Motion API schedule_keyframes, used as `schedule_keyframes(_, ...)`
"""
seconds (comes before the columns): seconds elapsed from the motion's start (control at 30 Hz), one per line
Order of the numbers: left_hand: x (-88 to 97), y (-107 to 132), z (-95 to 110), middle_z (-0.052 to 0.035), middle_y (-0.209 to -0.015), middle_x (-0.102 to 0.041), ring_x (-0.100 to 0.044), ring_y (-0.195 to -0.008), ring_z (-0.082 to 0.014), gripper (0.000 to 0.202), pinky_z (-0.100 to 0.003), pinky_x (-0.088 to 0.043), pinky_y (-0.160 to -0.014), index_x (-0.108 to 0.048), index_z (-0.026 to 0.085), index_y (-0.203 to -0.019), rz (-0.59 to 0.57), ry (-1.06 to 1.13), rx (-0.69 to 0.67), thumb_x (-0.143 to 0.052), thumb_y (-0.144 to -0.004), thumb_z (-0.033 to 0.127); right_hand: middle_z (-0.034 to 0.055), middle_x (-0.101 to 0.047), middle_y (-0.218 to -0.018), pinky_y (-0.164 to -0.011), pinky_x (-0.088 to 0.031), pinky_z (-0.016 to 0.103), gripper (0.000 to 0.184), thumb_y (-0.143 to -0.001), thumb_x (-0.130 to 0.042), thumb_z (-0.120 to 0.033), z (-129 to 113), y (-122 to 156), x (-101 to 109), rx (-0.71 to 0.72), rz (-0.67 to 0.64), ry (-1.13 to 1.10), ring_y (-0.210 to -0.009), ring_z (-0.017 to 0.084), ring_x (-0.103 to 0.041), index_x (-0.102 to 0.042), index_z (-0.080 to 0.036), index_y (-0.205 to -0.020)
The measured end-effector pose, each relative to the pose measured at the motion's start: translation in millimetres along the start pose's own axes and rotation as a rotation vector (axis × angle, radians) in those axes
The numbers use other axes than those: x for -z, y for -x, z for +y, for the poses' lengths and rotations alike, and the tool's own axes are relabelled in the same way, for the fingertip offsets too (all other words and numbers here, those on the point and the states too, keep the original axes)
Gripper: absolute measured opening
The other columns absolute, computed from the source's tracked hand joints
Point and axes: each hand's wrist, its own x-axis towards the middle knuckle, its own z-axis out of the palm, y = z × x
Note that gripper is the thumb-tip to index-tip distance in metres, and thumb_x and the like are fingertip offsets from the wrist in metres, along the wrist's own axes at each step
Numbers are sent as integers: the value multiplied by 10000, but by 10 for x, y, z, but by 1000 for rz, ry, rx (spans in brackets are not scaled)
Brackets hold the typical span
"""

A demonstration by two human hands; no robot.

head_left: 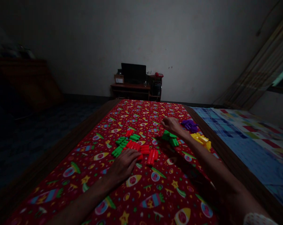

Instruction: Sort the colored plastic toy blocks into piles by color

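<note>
My left hand (124,164) lies palm down at the near edge of a pile, its fingers loosely bent over red plastic pieces (133,145). More red pieces (152,157) lie just right of its fingertips. Green ridged plastic pieces (118,151) are beyond and left of that hand. Farther right, my right hand (172,125) is held above the cloth with its fingers curled together; whatever they may hold is hidden. Near its wrist sits a small green heap (170,138). Purple pieces (189,125) and yellow pieces (201,140) lie to the right of the right forearm.
A red patterned cloth (153,193) covers the long table, which has a dark brown border (85,125). At the far wall stands a desk (131,87) with a black monitor (133,72). A checked bed cover (226,128) is on the right, a wooden cabinet (26,81) on the left.
</note>
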Motion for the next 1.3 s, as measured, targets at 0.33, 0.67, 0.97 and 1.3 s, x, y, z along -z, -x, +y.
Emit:
schedule_keyframes(0.33, -14, 9, 21, -76, -1042, -685, -633, -972, -201, 245, -355, -513, -855, -639, 208, -1100, 14, 8, 16, -441, -957, 198, 99, -699, -891, -681, -364, 224, 177, -875, -614, -231, -1099, -140, -692, 299, -219, -221, -816, 165, -612, -684, -121, -995)
schedule_keyframes(0.67, -14, -2, 0, -72, -1036, -682, -630, -974, -196, 238, -338, -515, -845, -638, 205, -1083, -10, 29, -7, -441, -950, 174, 53, -703, -852, -625, -364, 206, 241, -790, -602, -150, -626, 14, -530, 163, -179, -267, -738, 142, -588, -718, -127, -1000)
schedule_keyframes(0.97, -18, 1, -23, -83, -1026, -689, -647, -959, -202, 247, -345, -526, -843, -648, 206, -1072, 19, 9, -12, -434, -949, 202, 120, -698, -855, -630, -374, 237, 265, -872, -479, -202, 467, 75, -4, -322, -71, 72, -805, 198, -633, -722, -106, -919)
schedule_keyframes(1.3, -13, 2, -19, -74, -1033, -686, -644, -957, -193, 238, -321, -524, -829, -645, 212, -1074, 18, 13, 1, -440, -954, 199, 152, -701, -1031, -696, -473, 266, 386, -705, -715, -267, 832, 151, 28, -444, -378, 204, -927, 253, -676, -697, -136, -1068)
